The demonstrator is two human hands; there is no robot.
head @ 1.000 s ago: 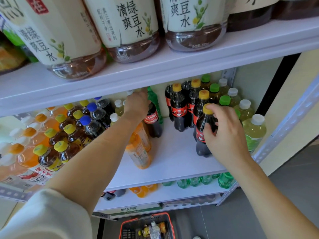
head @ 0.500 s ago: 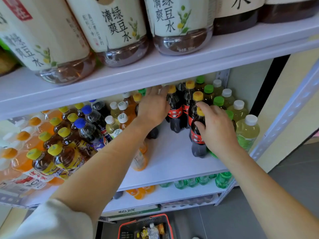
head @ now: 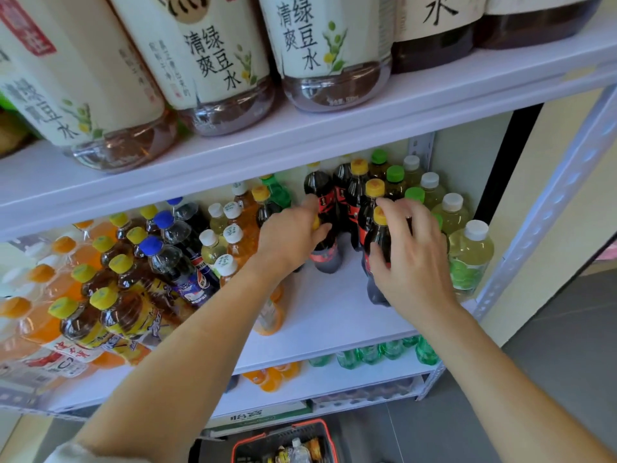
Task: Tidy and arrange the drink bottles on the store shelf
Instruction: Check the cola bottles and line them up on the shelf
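Carrying stray cola bottle (head: 326, 260) over by neck, left hand (head: 288, 230) now sits just left of right hand (head: 412, 253), which still grips front cola bottle (head: 379, 237); colas nearly grouped.

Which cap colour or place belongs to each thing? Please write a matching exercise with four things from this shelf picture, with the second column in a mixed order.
Column 1
1. front cola bottle, gripped by the right hand
2. Pepsi bottle
3. pale green drink at the right end of the shelf
4. shopping basket

Column 2
A. white cap
B. on the floor below the shelves
C. yellow cap
D. blue cap

Pairs: 1-C, 2-D, 3-A, 4-B
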